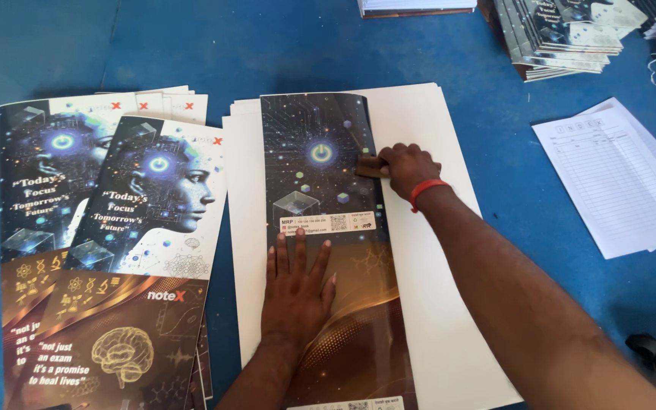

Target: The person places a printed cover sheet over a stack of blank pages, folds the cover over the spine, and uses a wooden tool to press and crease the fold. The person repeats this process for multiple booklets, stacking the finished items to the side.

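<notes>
Two hands on folded cover: left hand flat, pinning it; right hand gripping wooden block to press crease

To your left, a fanned pile of printed covers lies on the blue surface. At your right rest ruled white sheets, and finished notebooks are stacked at the far edge.

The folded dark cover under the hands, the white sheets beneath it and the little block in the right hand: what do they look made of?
Dark cover: coated printed card, seemingly glossy; it shows a soft sheen. White sheets: plain matte paper or thin board, edges fanned. Block in the right hand: brownish, perhaps wood, mostly hidden. The left hand lies flat on the cover.
</notes>
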